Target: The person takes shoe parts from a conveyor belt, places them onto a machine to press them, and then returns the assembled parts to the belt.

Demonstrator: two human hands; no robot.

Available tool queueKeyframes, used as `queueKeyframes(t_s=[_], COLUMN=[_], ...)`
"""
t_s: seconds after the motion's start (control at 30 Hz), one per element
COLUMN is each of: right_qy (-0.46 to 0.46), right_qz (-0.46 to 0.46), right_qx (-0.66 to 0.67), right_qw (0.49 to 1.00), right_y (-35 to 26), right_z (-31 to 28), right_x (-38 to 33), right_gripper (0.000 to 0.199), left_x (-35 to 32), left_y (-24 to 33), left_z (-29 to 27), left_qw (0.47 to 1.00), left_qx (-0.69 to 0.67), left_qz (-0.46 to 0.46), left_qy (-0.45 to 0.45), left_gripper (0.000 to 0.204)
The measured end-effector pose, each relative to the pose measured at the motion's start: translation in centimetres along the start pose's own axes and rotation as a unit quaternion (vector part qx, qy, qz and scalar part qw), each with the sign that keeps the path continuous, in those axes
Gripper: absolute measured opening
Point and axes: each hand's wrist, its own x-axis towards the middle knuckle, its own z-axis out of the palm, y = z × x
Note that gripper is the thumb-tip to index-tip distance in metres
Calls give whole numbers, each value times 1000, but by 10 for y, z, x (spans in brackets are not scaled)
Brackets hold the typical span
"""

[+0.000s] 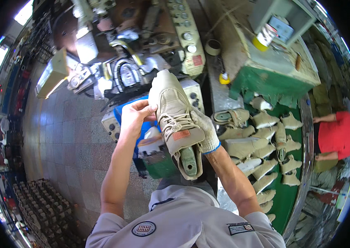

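A beige lace-up shoe upper (174, 109) on a green last (188, 160) is held up in front of my chest, toe pointing away from me. My left hand (135, 116), bare, pinches its left edge between thumb and fingers. Around its right side wraps my right hand (205, 131), in a white knitted glove with a blue cuff. Tied laces and a reddish-brown patch on the tongue show on the upper. Just beyond the toe stands a machine (127, 74) with a curved metal clamp.
To the right, several beige shoes (247, 146) lie on a green conveyor belt (284, 202). A control panel (188, 37) with knobs and gauges stands ahead. A workbench (280, 70) holds a yellow-and-white can (264, 38). Racks (42, 206) stand at lower left; a person in red (337, 134) is at far right.
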Motion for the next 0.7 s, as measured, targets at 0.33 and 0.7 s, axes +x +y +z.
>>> queueKeyframes(t_s=[0.33, 0.7], right_qy=[5, 81], right_qz=[11, -12], right_qx=[-39, 19], right_qw=[999, 996], right_y=[49, 114], right_z=[52, 44], right_x=[137, 194], right_gripper=[51, 59], left_x=[63, 98], left_y=[-23, -32], left_z=[-90, -93], left_qw=[973, 947], left_qx=[-109, -61], left_qz=[106, 128], left_qy=[172, 289], left_gripper=[41, 30])
